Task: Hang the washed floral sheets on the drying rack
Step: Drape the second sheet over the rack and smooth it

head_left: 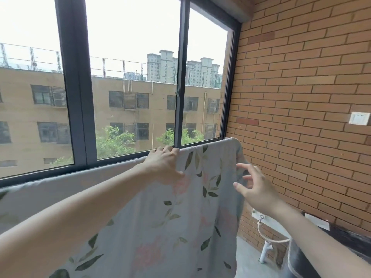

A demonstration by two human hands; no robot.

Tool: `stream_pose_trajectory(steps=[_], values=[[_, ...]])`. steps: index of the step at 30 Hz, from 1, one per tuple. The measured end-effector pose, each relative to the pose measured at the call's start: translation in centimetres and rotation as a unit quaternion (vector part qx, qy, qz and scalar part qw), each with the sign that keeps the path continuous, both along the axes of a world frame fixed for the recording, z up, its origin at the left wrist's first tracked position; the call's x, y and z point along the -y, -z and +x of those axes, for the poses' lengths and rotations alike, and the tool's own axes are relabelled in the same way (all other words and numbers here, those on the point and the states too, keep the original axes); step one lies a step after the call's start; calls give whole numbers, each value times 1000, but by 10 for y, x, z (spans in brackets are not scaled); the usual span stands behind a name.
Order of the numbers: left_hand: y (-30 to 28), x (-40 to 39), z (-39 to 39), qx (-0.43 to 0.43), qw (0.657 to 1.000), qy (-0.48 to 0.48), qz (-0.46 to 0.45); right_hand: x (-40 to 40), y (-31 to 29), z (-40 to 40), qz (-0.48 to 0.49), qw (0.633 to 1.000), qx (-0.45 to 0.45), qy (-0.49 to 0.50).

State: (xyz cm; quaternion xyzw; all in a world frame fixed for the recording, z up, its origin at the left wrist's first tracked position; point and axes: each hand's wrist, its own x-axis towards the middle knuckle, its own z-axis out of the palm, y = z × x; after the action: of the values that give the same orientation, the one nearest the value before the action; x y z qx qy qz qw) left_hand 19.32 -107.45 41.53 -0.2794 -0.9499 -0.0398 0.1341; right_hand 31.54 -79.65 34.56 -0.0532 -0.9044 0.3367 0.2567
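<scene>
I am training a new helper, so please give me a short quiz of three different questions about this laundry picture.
1. True or false: the left hand holds the top edge of the floral sheet.
2. The right hand is: A) gripping the sheet, B) open beside its right edge, C) out of view.
3. Fill in: the wall behind the white switch is made of ____.

Key: 1 true; 2 B; 3 brick.

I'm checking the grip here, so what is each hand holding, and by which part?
The left hand grips the floral sheet at its top fold. The right hand holds nothing, fingers spread by the sheet's right edge.
</scene>
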Motion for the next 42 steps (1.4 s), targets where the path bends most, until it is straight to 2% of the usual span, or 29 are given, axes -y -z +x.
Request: stream_pose_trajectory(steps=[6, 14, 25, 29, 35, 38, 42], values=[[-1, -74, -59, 22, 999, 32, 15, -68, -9, -53, -12, 999, -13, 31], [0, -165, -114, -5, 999, 35, -7, -157, -17, -127, -41, 996, -27, 70], [5, -286, -162, -56, 997, -57, 2, -277, -4, -284, -23, 1000, 4, -2], [19, -296, -165, -137, 986, -97, 5, -291, 10, -318, -27, 997, 14, -64], [18, -287, -167, -115, 984, -134, 23, -301, 36, -337, -43, 995, -33, -84], [17, -289, -164, -112, 983, -147, 17, -302, 36, -343, -27, 995, -46, -82], [13, -292, -159, -103, 982, -157, 21, -319, 19, -355, -28, 991, -119, -63]])
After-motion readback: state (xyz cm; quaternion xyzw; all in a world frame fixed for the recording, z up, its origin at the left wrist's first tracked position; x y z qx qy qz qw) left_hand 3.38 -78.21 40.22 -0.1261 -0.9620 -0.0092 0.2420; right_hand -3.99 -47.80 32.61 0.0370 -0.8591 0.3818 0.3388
